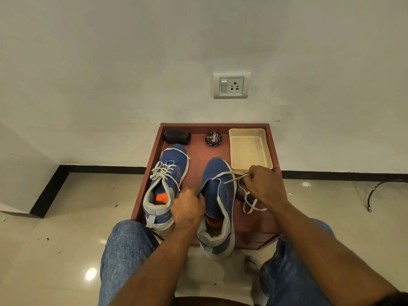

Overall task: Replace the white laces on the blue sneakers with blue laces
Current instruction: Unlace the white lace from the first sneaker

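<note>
Blue knit with a pale grey sole rim: the right sneaker [217, 202] lies lengthwise on the reddish-brown table [198, 151], toe toward the wall and heel toward the person, the heel overhanging the near edge. Its eyelets look almost bare; an orange insole shows inside the collar. A white lace [229, 174] runs from near the toe end of its throat out to the right, and more of it trails in loose loops on the tabletop beside the shoe.

The right hand [263, 184] is closed, pinching that lace between fingertips just right of the shoe's forefoot. The left hand [187, 209] is curled around the shoe's left collar edge, gripping it.

Just beside it on the left, the left sneaker [164, 186] lies along the same axis, toe to the wall, tilted slightly, with its white lacing [163, 171] threaded and the ends hanging loose.

Along the table's far edge sit a black sponge block [177, 137], a round polish tin [213, 139] and a cream tray [250, 149]. A wall socket [231, 85] is above. Denim-clad knees frame the near edge over a glossy tiled floor [66, 217].
</note>
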